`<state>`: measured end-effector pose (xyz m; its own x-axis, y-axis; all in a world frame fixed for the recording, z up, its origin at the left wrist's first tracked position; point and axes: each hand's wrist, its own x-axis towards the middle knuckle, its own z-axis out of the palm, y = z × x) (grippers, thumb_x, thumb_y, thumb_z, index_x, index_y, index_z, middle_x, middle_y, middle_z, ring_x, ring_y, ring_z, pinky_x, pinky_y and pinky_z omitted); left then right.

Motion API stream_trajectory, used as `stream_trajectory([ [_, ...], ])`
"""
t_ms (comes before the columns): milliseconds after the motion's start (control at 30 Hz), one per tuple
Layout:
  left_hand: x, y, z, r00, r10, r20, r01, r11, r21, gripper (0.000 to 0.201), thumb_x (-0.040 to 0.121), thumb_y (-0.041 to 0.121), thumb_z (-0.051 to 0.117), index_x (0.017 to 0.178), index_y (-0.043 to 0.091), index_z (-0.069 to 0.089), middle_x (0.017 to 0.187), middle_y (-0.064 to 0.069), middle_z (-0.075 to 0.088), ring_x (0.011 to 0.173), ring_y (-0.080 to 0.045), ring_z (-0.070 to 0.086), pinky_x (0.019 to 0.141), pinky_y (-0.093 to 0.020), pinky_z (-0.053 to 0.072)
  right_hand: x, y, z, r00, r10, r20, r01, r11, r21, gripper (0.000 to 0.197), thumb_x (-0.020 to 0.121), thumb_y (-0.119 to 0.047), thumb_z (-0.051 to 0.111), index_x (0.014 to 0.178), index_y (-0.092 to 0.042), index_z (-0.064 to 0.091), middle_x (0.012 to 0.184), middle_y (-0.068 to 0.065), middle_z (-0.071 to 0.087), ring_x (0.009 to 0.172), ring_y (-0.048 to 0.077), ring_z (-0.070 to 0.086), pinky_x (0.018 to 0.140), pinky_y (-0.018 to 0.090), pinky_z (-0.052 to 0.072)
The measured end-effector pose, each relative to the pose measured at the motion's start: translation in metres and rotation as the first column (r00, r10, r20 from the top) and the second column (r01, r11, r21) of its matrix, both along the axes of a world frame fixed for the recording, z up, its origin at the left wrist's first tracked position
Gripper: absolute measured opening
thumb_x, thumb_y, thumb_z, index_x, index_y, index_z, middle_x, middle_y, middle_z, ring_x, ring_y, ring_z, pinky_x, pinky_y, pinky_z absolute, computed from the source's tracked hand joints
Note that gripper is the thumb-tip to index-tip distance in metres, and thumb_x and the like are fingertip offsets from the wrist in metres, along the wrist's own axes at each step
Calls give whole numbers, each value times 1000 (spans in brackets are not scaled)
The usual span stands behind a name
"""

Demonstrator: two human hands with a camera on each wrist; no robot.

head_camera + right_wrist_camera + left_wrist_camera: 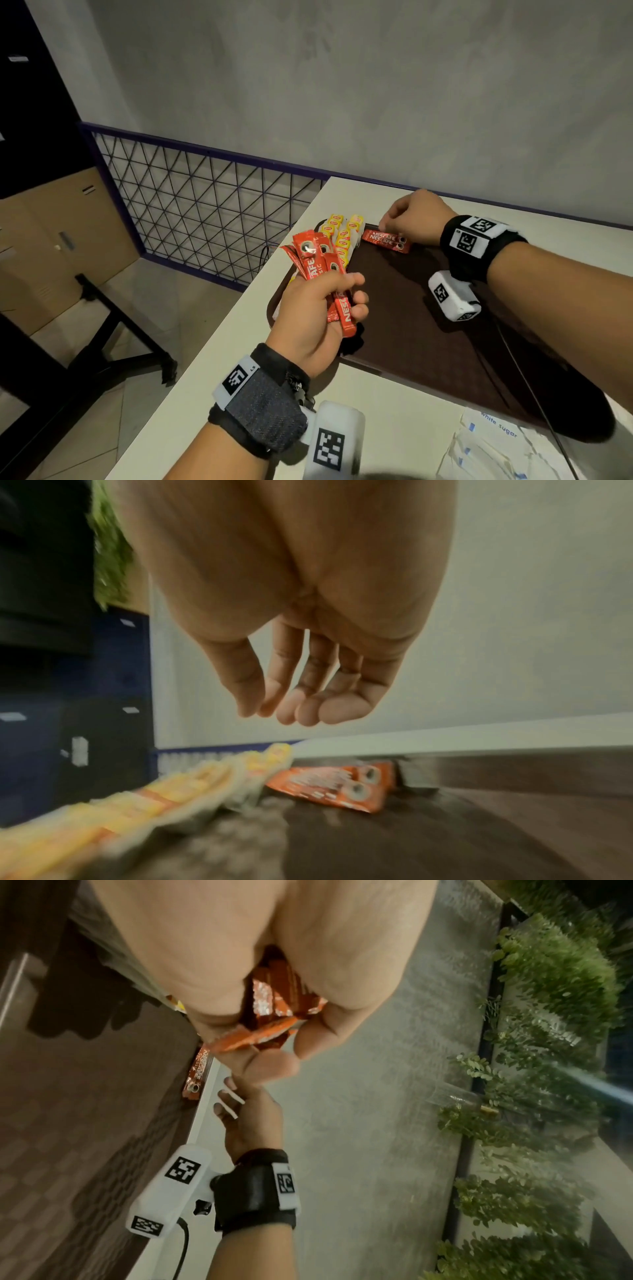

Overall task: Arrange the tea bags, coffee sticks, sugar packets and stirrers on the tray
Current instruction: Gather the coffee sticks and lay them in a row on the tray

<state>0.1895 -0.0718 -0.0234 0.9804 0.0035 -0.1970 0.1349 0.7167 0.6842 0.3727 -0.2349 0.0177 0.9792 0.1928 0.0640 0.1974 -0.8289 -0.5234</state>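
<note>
My left hand (352, 296) grips a fanned bundle of red coffee sticks (313, 260) above the left side of the dark brown tray (404, 308); the left wrist view shows the bundle's ends (274, 1001) in the curled fingers. Two coffee sticks (386, 240) lie flat at the tray's far edge. Just above them hovers my right hand (388, 224), fingers loosely bent, holding nothing (284, 710). Yellow tea bags (342, 233) lie in rows at the tray's far left corner, left of the laid sticks (335, 783).
White sugar packets (496, 445) lie in a loose pile on the white table near its front edge, right of my left wrist. A wire-mesh railing (205, 205) runs past the table's left side. A grey wall stands behind the table.
</note>
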Motion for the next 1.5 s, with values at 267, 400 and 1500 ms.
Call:
stream_trajectory([
  [267, -10, 3, 11, 990, -139, 11, 140, 989, -41, 30, 101, 1, 40, 127, 0, 57, 116, -19, 74, 73, -28, 73, 42, -18, 49, -103, 8, 55, 947, 316, -54, -282, 901, 331, 16, 95, -29, 74, 102, -14, 77, 71, -7, 72, 60, 3, 62, 61, 23, 55],
  [400, -14, 1, 13, 988, -149, 24, 149, 989, 24, 25, 101, 4, 48, 123, 1, 60, 115, -24, 73, 75, -30, 76, 39, -17, 47, -129, -3, 57, 935, 345, -79, -300, 892, 338, 19, 92, -21, 77, 109, -15, 73, 91, 7, 75, 63, 9, 69, 66, 29, 58],
  [1500, -2, -2, -3, 974, 84, 209, -76, 996, -44, 49, 86, 18, 73, 127, -4, 57, 100, -13, 55, 66, -12, 53, 40, -14, 34, -172, -17, 51, 970, 234, 58, -241, 938, 250, 10, 88, -14, 74, 83, -21, 79, 85, -3, 78, 92, 18, 73, 87, 45, 61],
])
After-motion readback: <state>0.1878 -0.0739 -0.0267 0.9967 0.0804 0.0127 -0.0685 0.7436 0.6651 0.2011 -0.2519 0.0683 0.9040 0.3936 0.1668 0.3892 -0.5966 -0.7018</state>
